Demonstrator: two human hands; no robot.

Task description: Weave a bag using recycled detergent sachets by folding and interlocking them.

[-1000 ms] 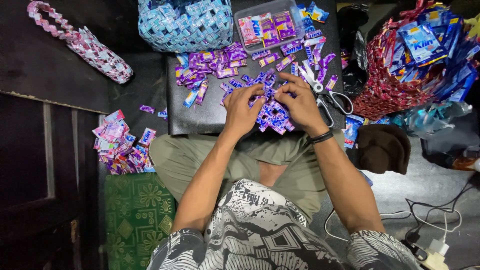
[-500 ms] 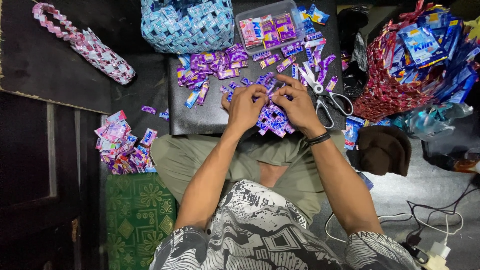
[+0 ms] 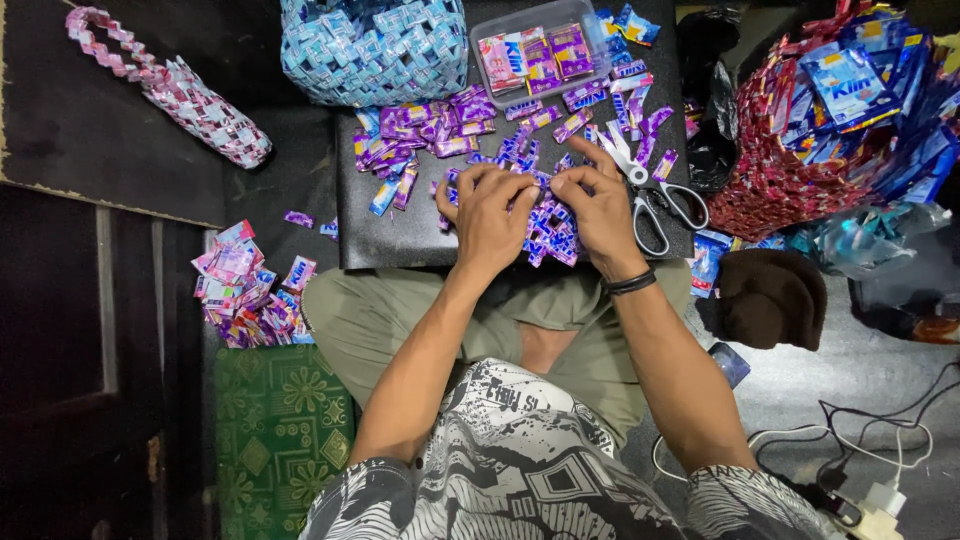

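Both hands have been drawn closer together over the last second. The left hand (image 3: pixel 487 215) and right hand (image 3: pixel 597 208) are now pressed side by side, fingers curled in a closed grip on the woven strip of folded purple-and-blue wrappers (image 3: pixel 553 232), which lies on the black desk (image 3: pixel 400 235). The white-handled scissors (image 3: pixel 655 200) lie untouched beside the right hand.
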